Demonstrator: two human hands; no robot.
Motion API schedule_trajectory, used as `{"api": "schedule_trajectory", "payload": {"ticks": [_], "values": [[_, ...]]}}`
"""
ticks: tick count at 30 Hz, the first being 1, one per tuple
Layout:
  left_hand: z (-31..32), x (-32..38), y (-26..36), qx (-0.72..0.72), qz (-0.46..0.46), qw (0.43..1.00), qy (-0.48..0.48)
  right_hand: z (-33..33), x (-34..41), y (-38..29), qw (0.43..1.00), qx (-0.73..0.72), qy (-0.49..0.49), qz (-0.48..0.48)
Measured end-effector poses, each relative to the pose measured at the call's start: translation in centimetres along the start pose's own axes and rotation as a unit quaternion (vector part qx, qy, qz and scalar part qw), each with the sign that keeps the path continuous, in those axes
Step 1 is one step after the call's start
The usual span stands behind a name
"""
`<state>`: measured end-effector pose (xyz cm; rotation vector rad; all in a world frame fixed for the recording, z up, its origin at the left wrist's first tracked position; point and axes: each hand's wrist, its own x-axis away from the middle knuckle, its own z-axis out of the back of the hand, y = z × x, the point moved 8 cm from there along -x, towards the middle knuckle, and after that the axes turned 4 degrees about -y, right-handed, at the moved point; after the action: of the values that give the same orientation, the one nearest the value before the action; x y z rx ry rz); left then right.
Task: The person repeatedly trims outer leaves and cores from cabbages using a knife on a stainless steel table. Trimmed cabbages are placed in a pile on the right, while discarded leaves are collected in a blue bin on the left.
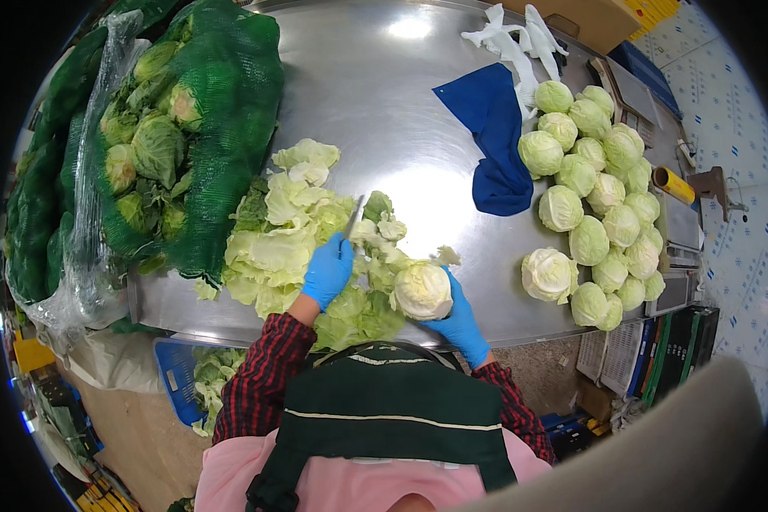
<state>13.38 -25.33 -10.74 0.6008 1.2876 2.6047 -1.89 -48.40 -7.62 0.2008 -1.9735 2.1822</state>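
My left hand (328,271), in a blue glove, grips a knife (354,216) with its blade pointing away from me. In my right hand (459,318), gloved the same way, is a pale cabbage head (424,290), held from its right side above the steel table (365,83). Loose cabbage leaves (270,238) lie heaped under and around my left hand, and more leaf pieces (379,256) are scattered between the two hands. One trimmed cabbage (546,274) sits to the right of my right hand, with a loose leaf at its side.
Several trimmed cabbages (576,175) are piled at the table's right side, beside a blue cloth (500,141) and white rags (509,48). Green mesh sacks (237,109) of untrimmed cabbages cover the left end. Below the front edge stands a blue crate (174,377) holding leaves.
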Motion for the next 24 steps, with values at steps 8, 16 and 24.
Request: {"api": "schedule_trajectory", "payload": {"ticks": [8, 16, 24], "values": [[-7.4, 2.9, 10.4, -0.108, -0.057, 0.982, -0.143, -0.4, 0.3, 1.1, 1.000, 0.005, -0.025, -0.014], [-8.2, -0.6, 5.5, 0.004, -0.057, 0.998, -0.017, 0.1, -1.0, 2.2, 0.998, -0.046, 0.038, -0.019], [-0.5, -0.9, 3.7, 0.067, -0.027, 0.996, 0.054, -0.2, 0.5, -0.7, 0.931, -0.361, -0.028, -0.054]]}}
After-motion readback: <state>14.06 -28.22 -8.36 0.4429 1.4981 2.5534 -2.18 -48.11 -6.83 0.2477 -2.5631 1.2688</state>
